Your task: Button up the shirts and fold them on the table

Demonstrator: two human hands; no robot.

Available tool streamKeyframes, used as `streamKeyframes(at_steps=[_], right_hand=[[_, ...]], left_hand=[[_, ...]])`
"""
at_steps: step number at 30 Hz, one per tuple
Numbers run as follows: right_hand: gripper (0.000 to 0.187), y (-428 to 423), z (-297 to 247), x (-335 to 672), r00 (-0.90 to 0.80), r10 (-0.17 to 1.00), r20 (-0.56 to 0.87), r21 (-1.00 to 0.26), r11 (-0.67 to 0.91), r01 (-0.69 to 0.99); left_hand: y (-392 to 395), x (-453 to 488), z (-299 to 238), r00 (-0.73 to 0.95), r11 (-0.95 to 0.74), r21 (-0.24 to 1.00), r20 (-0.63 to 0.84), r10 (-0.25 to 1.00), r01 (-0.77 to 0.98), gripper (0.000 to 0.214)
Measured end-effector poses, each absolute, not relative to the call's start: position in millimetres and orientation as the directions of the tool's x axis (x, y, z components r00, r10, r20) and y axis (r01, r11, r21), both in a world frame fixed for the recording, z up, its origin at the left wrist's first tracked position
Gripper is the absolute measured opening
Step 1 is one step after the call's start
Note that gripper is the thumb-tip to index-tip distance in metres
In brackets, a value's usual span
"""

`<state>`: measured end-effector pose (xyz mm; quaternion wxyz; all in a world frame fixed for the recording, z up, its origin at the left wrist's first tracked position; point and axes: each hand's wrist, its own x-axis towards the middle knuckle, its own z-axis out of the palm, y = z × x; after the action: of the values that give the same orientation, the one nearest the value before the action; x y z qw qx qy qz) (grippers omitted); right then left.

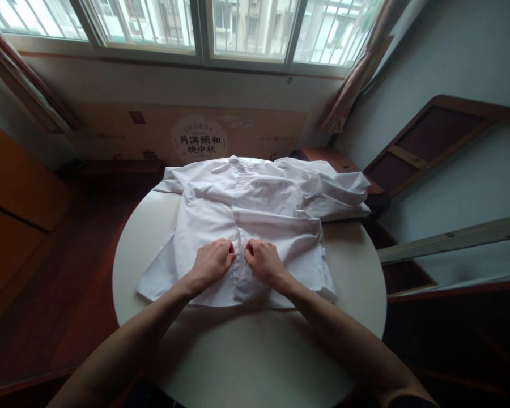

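A white button-up shirt (pixel 255 209) lies face up on a round white table (pixel 357 283), collar toward the window, one sleeve bunched at the right. My left hand (pixel 212 262) and my right hand (pixel 264 262) rest side by side on the shirt's front placket, near the lower hem. Both have their fingers curled in, pinching the placket fabric between them. The fingertips nearly touch each other over the button strip.
A large cardboard sheet with printed characters (pixel 199 136) leans against the wall under the window. Wooden furniture (pixel 17 198) stands at the left, a wooden frame (pixel 425 141) at the right. The floor is dark red wood.
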<state>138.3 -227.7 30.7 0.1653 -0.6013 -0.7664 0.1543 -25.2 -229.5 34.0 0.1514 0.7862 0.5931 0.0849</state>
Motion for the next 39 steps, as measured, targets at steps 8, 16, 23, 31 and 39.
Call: streamKeyframes(at_steps=[8,16,23,31,39], right_hand=[[0.016,-228,20,140,-0.057,0.998,-0.014,-0.908,0.011,0.418],[0.022,-230,14,135,-0.014,1.0,0.017,-0.929,0.021,0.37],[0.023,-236,20,131,-0.046,0.997,0.055,-0.93,0.068,0.362],[0.023,-231,14,131,-0.054,0.994,-0.098,-0.987,-0.09,0.134],[0.025,-231,8,131,-0.124,0.986,-0.11,-0.993,-0.113,-0.018]], left_hand=[[-225,-23,33,0.235,-0.18,0.581,-0.021,0.972,0.794,0.018],[-220,-26,32,0.277,-0.127,0.794,-0.054,0.959,0.594,0.02],[-218,-28,26,0.276,-0.069,0.865,-0.082,0.958,0.496,0.021],[-214,-33,26,0.3,0.084,0.937,-0.191,0.935,0.338,0.022],[-216,-33,19,0.255,0.021,0.916,-0.133,0.958,0.4,0.021]])
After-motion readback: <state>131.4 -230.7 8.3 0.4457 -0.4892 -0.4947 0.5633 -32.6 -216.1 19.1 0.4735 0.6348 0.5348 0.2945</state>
